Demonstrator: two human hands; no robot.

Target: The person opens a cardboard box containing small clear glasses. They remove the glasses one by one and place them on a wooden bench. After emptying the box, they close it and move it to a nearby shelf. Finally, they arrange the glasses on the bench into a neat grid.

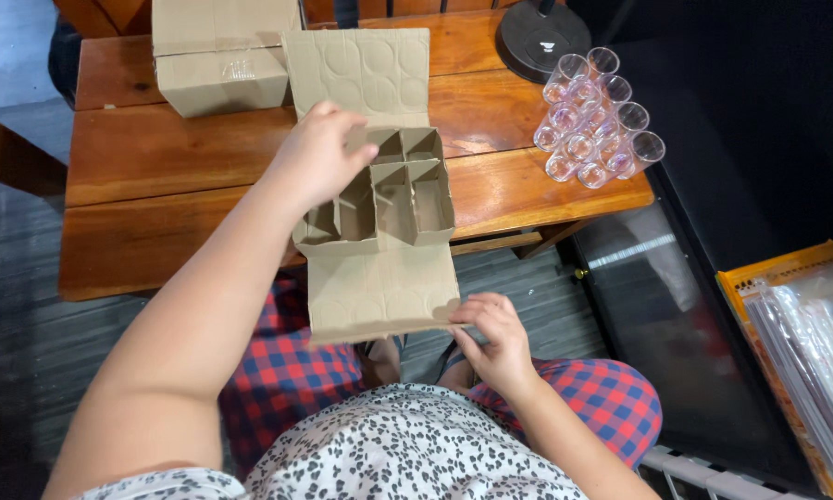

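- Seen from above: open cardboard box (379, 199) with a divider grid inside, sitting at the near edge of the wooden table (157, 176), one flap raised at the far side, the other hanging toward the lap.
- Left hand (319, 153) laid over the box's far-left corner, fingers curled onto the divider grid (393, 181), pressing rather than gripping.
- Right hand (495, 338) pinching the right corner of the near flap (379, 292), thumb and fingertips closed on the cardboard edge.
- To the right of the box, well apart: cluster of clear drinking glasses (594, 118) standing together on the table, with a round black base (541, 37) just beyond them.
- Beyond the box to the left: second, closed carton (222, 60).
- Best handled, by the look of it, with the grid pushed evenly down to the bottom and kept square, the flap held flat and clear of the cells so nothing buckles.
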